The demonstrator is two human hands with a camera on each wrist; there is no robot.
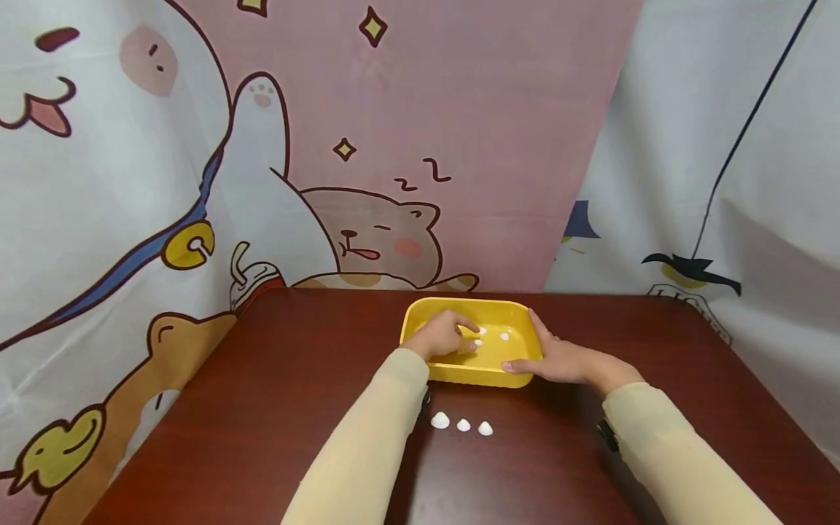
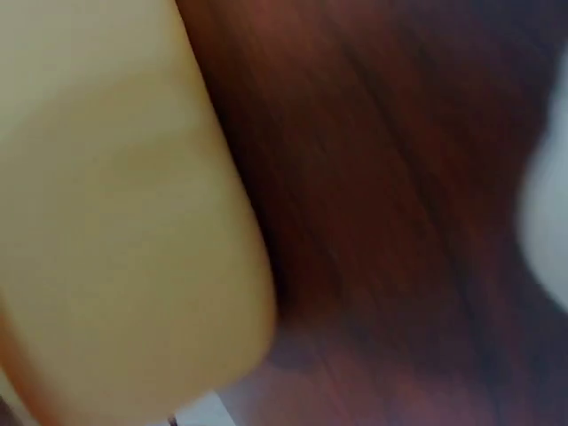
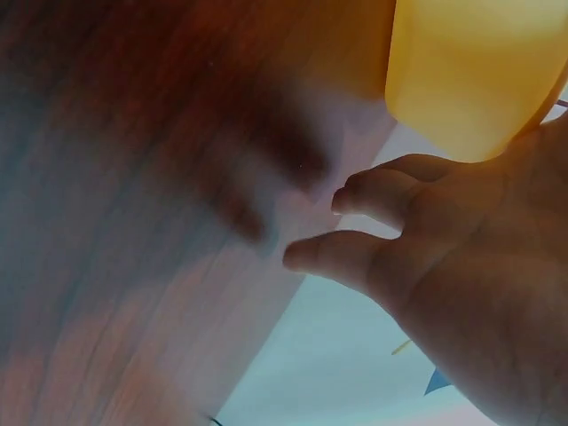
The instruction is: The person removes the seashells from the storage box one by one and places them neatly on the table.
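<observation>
In the head view a yellow plastic tray (image 1: pixel 475 375) sits on the table. My left hand (image 1: pixel 441 334) reaches into its left half, index finger and thumb apart, beside a few small white shell-like pieces (image 1: pixel 504 336). Whether a fingertip touches one is too small to tell. Against the tray's right end rests my right hand (image 1: pixel 558 359), its thumb laid along the front rim. In the right wrist view the right hand (image 3: pixel 479 266) has several fingers extended past the yellow wall (image 3: pixel 470 80). The left wrist view has the yellow wall (image 2: pixel 124 231) but no fingers.
Three more white shell-like pieces (image 1: pixel 463 425) lie in a row on the dark red-brown table (image 1: pixel 295 437), in front of the tray. A cartoon-printed cloth (image 1: pixel 492 131) hangs behind the table. A blurred white shape (image 2: pixel 550 204) stands at the left wrist view's right edge.
</observation>
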